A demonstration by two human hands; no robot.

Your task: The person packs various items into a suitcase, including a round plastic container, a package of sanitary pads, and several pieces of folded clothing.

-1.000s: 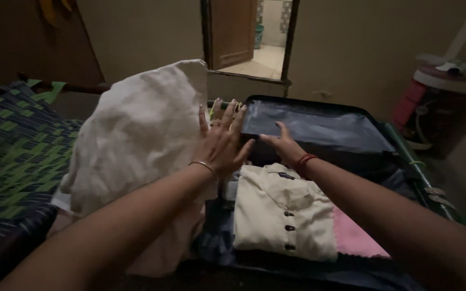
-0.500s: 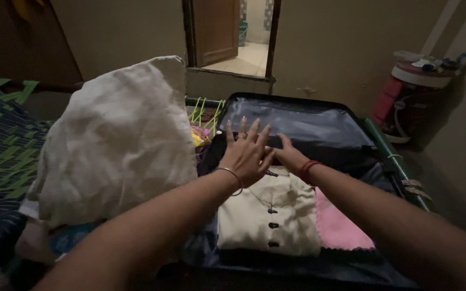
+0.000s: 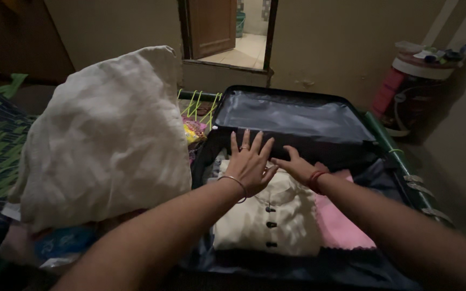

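pressing down with fingers spread, the left hand (image 3: 250, 161) lies flat on the collar end of a folded cream shirt (image 3: 273, 215), a thin bangle and a ring showing on it. just beside it, the right hand (image 3: 297, 164) also rests open and flat on the shirt's top edge, fingers pointing toward the left hand and nearly touching it, a red thread around the wrist. neither hand pinches or grips anything. the shirt, with 3 dark buttons down its front, lies inside an open dark suitcase (image 3: 395, 156), on top of a pink cloth (image 3: 341, 229) that shows at its right side. the suitcase lid (image 3: 292, 116) stands open behind the hands. left of the suitcase sits a large crumpled off-white cloth bundle (image 3: 103, 140), with yellow-green hangers (image 3: 200, 108) between the two.
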